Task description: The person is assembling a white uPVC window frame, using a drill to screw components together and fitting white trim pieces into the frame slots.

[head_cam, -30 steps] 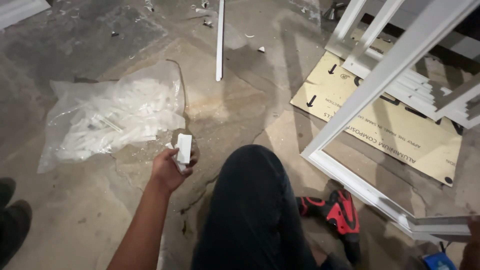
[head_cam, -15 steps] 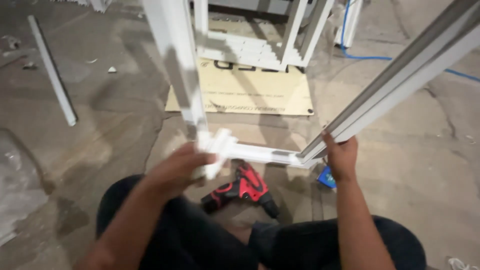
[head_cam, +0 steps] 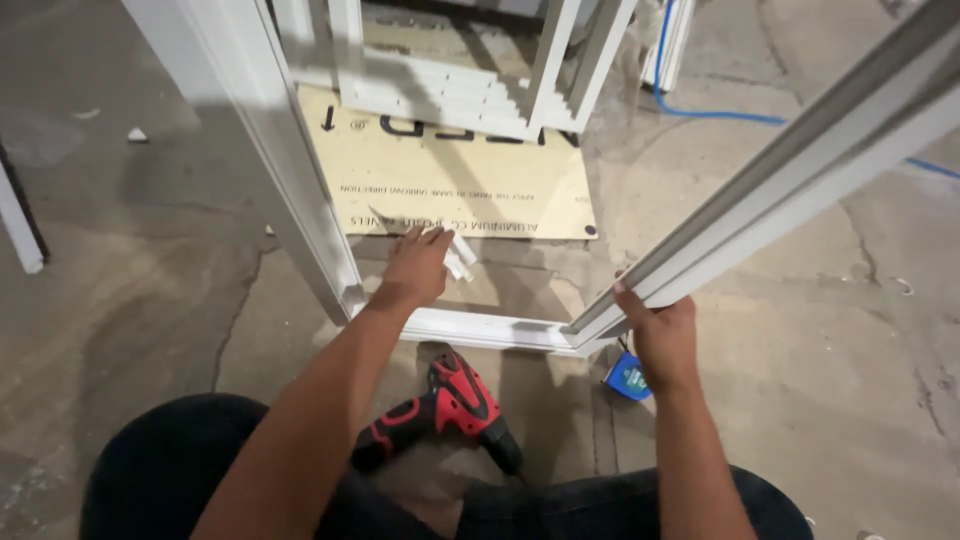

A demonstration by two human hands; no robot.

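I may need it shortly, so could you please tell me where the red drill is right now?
In the head view the red drill lies on the concrete floor, low and centre, just below the white frame's bottom rail and between the person's forearms.

We see a red drill (head_cam: 445,405) on the concrete floor (head_cam: 130,290), a blue cable (head_cam: 720,115) beyond, and a tan cardboard sheet (head_cam: 470,185) under stacked white frames (head_cam: 450,95).

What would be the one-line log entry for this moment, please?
left hand: reaching small white pieces on floor | right hand: gripping white frame at corner | red drill: lying idle
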